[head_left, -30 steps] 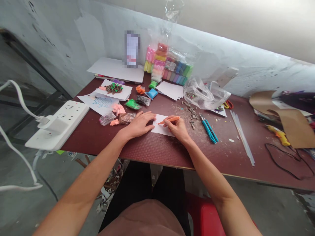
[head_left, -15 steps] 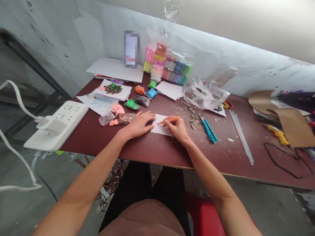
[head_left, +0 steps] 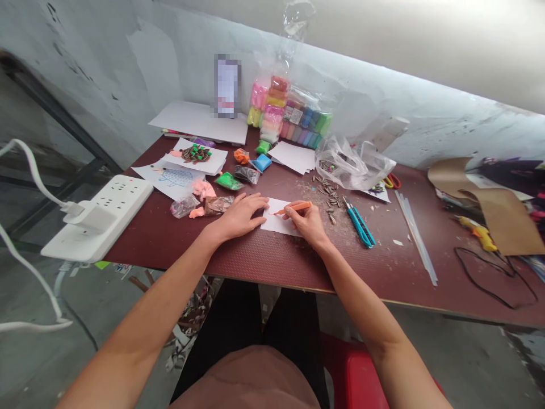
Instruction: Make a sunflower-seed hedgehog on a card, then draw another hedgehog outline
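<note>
A small sheet of white paper (head_left: 279, 225) lies on the dark red table in front of me. My right hand (head_left: 310, 222) grips an orange marker (head_left: 300, 207), its tip down at the paper, where a short orange mark shows. My left hand (head_left: 242, 216) rests flat with fingers stretched, its fingertips at the paper's left edge. Beside that hand lie a bag of brown clay (head_left: 218, 205) and a lump of pink clay (head_left: 203, 188). Sunflower seeds (head_left: 330, 196) are scattered to the right of the paper, near a teal utility knife (head_left: 360, 226).
Bagged clay (head_left: 289, 116) stands against the wall. A clear plastic bag (head_left: 351, 162), glue sticks (head_left: 417, 238) and a yellow glue gun (head_left: 477, 232) are on the right. At left are a white power strip (head_left: 96, 218), a blue drawing (head_left: 170, 179) and seeds with green clay (head_left: 196, 152).
The orange marker and my right hand have shifted very slightly to the right, and the orange mark on the paper looks longer. My left hand has stayed in place.
</note>
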Motion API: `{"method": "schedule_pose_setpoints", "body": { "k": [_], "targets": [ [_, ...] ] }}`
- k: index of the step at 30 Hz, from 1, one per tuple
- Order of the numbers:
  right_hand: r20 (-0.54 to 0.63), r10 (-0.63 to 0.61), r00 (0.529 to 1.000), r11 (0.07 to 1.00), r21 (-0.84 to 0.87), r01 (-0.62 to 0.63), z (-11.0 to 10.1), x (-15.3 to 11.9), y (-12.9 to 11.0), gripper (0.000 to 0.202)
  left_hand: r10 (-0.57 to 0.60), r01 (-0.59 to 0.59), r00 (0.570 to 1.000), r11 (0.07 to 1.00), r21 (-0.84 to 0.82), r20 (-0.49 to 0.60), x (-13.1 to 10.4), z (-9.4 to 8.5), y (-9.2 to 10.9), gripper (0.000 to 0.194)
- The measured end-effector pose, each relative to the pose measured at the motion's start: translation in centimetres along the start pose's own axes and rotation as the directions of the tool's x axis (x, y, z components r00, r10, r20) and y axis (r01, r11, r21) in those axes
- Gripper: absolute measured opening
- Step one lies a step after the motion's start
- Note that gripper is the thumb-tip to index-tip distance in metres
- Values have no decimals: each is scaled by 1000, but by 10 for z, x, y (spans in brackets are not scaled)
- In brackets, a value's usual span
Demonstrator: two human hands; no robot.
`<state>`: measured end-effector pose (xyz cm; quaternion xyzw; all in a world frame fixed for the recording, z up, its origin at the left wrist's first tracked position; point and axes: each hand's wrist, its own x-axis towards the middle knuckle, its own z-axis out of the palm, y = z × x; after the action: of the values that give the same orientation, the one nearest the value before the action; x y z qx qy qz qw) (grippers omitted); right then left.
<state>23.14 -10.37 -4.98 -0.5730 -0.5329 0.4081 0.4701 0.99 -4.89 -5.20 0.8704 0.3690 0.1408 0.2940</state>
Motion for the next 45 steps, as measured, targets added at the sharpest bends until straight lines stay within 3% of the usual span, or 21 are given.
{"method": "schedule_pose_setpoints", "body": {
  "k": [38, 45],
  "targets": [
    [-81, 15, 997, 1000, 26, -13, -3, 1, 3, 40, 8, -9, 1000, 998, 63, 25, 1, -1, 2, 44],
    [-83, 25, 996, 999, -32, -28, -4, 0, 2, 44, 23, -24, 999, 999, 49, 23, 1, 0, -1, 43]
  ]
}}
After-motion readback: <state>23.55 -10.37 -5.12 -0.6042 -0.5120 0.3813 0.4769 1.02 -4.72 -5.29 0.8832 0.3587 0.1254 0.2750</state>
